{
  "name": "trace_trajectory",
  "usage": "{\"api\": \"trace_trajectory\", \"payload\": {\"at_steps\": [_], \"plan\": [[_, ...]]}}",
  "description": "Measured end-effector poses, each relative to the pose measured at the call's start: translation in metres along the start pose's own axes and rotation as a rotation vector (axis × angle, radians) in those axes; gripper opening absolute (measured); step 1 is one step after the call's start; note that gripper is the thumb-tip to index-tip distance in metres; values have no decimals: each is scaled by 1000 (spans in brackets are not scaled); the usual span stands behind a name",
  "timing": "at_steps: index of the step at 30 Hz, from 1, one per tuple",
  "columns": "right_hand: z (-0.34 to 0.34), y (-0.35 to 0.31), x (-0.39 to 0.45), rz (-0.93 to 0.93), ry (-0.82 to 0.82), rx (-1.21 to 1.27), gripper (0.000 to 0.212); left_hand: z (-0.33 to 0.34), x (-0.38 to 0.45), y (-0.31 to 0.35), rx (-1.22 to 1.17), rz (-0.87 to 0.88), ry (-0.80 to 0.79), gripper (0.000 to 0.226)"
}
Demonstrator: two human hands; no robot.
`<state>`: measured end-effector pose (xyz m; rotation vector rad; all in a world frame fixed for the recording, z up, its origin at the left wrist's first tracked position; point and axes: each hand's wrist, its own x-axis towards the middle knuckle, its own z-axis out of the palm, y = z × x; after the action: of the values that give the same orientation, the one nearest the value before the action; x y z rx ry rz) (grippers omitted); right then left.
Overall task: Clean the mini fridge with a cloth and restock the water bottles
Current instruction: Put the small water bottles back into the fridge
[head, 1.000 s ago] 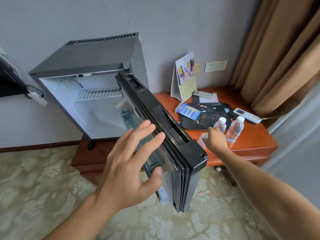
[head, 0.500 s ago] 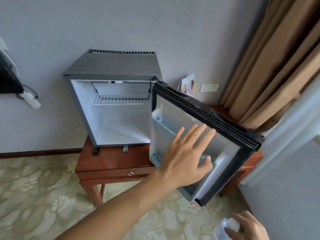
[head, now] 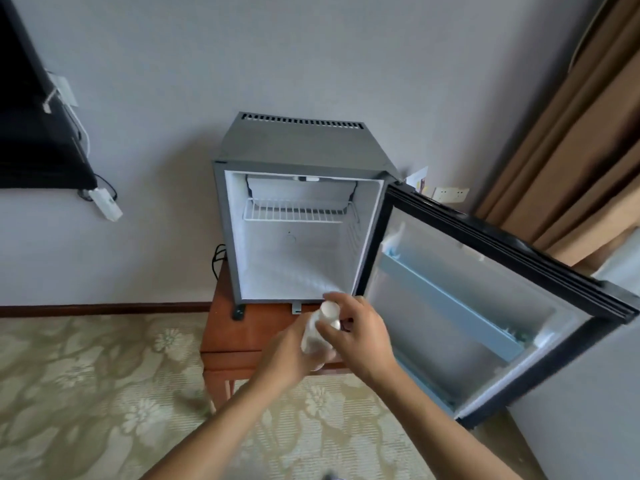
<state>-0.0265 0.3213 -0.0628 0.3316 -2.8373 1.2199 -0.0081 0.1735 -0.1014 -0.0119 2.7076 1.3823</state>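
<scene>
Both hands [head: 356,336] grip water bottle [head: 317,336] before fridge [head: 298,237].

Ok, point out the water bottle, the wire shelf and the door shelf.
water bottle [head: 316,336]: head view, clear body below the cap.
wire shelf [head: 296,213]: head view, middle of the rack.
door shelf [head: 453,304]: head view, blue front rail.

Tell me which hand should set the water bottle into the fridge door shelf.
Probably the right hand. It grips the water bottle near its cap and is nearer the blue door shelf on the open door. The left hand holds the bottle's body, farther away.
</scene>
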Motion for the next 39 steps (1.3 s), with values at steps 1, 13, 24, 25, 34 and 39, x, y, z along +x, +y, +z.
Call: {"api": "trace_trajectory", "payload": {"at_steps": [1,13,24,25,34,39], "plan": [[12,-2,17,29,-36,58,62,-9,12,-6,-14,-19,22,46],[140,29,264,316,-114,196,41,-73,164,-84,523,-3,153,83],[237,28,416,312,-353,-9,78,-90,214,-123,644,11,140,85],[237,24,419,305,-368,-42,80,-91,214,-124,643,11,141,84],[189,22,332,269,-255,56,78,-91,169,-106,677,10,160,90],[112,39,178,-11,-154,-218,58,-63,102,-69,667,139,133,88]]}}
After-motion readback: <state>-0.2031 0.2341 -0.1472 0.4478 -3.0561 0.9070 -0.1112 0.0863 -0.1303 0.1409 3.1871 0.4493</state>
